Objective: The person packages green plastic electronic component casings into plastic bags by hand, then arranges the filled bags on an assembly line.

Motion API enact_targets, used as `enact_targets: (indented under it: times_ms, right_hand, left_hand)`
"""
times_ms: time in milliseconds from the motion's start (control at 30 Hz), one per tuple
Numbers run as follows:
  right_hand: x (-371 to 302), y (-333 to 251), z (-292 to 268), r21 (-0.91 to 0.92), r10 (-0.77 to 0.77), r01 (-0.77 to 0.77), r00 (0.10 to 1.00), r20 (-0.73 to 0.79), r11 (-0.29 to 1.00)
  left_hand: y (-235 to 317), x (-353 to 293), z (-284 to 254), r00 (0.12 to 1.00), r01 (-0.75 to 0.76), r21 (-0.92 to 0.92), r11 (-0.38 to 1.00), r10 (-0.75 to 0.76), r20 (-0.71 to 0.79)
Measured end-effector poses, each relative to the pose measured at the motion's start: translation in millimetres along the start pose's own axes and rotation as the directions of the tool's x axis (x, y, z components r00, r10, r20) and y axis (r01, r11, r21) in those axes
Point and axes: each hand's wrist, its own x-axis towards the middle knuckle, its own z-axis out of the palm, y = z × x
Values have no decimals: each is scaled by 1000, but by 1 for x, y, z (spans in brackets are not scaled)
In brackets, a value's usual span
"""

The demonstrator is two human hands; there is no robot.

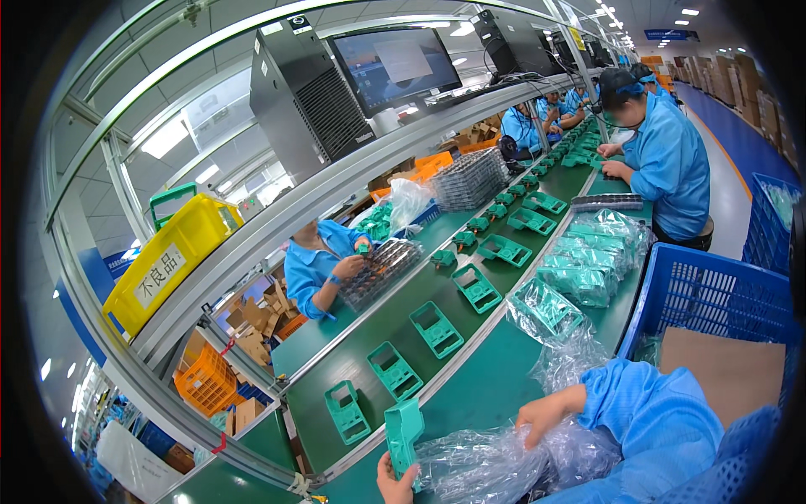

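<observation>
Low in the picture, my left hand (396,483) grips a green plastic housing (403,430) by its lower end, holding it upright at the belt's near edge. To the right, my right hand (547,413) has its fingers closed on a crumpled clear plastic bag (487,458). The bag spreads over the green bench and touches the housing. Past my left hand, several similar green frames (395,370) lie in a row along the green conveyor belt (336,382). Bagged green housings (583,260) are heaped on the bench beyond my right hand.
A blue crate (705,290) with brown cardboard (726,357) stands at my right. A metal rack with a computer tower (302,92), a monitor (395,67) and a yellow bin (172,256) rises at left. Across the belt, one person (315,269) handles parts over clear trays; another (672,160) works farther along.
</observation>
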Motion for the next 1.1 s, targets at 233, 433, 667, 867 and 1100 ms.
enact_targets:
  times_ms: [233, 433, 667, 867, 1100]
  right_hand:
    - [-3, -5, 0, 21, 25, -25, 1000, 0, 999]
    - [-3, -3, 0, 25, 15, -16, 1000, 13, 1000]
    - [-4, -7, 0, 19, 24, -24, 1000, 13, 1000]
    - [-2, -5, -1, 4, 35, -35, 999, 4, 999]
    - [-4, -9, -1, 26, 21, -22, 1000, 22, 999]
  left_hand:
    - [3, -2, 1, 999, -4, 74, 997, 1, 39]
    - [0, 0, -2, 999, 44, -21, 999, -44, 24]
    - [10, -2, -1, 998, 65, -49, 997, -64, 27]
    - [9, -2, -2, 998, 53, -39, 998, -52, 44]
    - [-2, 0, -6, 999, -17, -25, 1000, 18, 47]
